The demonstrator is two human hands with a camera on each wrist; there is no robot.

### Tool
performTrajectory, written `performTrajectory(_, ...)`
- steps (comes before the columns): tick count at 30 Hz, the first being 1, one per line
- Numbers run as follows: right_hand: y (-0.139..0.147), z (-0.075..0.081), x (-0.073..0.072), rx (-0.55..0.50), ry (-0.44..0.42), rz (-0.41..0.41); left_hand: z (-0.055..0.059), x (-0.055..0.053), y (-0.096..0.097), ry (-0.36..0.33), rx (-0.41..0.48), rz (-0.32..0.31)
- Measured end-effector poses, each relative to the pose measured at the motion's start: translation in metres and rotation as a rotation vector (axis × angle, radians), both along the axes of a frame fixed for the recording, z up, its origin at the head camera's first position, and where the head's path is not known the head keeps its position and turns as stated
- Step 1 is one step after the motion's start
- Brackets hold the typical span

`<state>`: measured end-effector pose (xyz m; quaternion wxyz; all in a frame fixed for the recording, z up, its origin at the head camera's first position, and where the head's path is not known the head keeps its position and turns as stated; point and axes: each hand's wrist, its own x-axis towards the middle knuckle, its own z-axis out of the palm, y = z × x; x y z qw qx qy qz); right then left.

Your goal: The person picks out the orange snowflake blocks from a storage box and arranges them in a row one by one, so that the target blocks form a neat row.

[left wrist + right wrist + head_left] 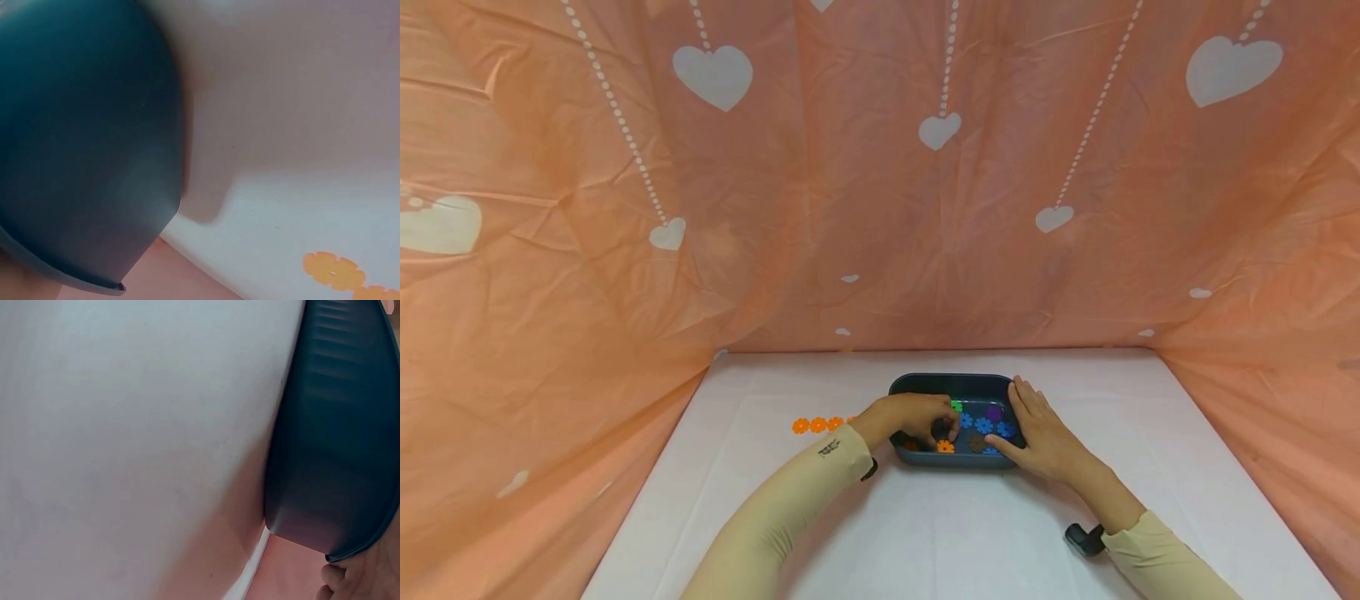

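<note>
Closest thing to the camera is the pair of pale sleeves (760, 525), smooth fabric, running in from about eight and four o'clock if the box (955, 460) is the middle of the clock. Box sits on a white table (955, 533). The left hand (913, 417) dips in from nine o'clock, fingers curled down among the flower bits (983, 425); honestly can't tell if they're clamped on one, since the hand blocks the view and the left wrist view mostly gets outside wall. Right hand (1045, 433) rests on the three o'clock rim, fingers straight, thumb apart from them and over the inside. For working in there, I'd use that right hand as a light brace so the box doesn't skate, and pinch one bit by its edge, since thin flat ones probably overlap and slide. Box looks like satiny plastic or coated metal, rounded corners, thin lip. Bits have notched petals: orange bit (946, 447) at six, green bit (956, 406) at twelve, blue mostly around three. Outside, an orange row (817, 425) lies flat at nine. Crinkly orange cloth (850, 192) hangs at twelve.
</note>
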<state>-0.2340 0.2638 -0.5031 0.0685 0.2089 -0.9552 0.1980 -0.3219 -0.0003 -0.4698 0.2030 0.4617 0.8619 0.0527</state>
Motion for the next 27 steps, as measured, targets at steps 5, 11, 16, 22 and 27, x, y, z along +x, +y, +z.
performTrajectory(5,-0.0004,0.0021,0.0003,0.004,-0.006,-0.002,0.0011,0.0022,0.0013,0.037,-0.036,0.026)
performTrajectory(11,0.0,0.0019,0.0005,-0.002,-0.005,-0.003,0.0006,0.0048,0.0019,0.081,-0.074,0.057)
performTrajectory(16,0.0001,0.0011,0.0008,-0.03,0.01,0.004,-0.0017,0.004,0.0018,0.103,-0.086,0.065)
performTrajectory(22,-0.0004,0.0025,-0.0001,-0.001,-0.015,-0.002,-0.0013,0.0016,-0.0007,0.117,-0.068,0.078)
performTrajectory(27,0.0003,0.0018,-0.0006,-0.002,-0.014,-0.003,0.0048,-0.0014,-0.0063,0.081,-0.018,0.122)
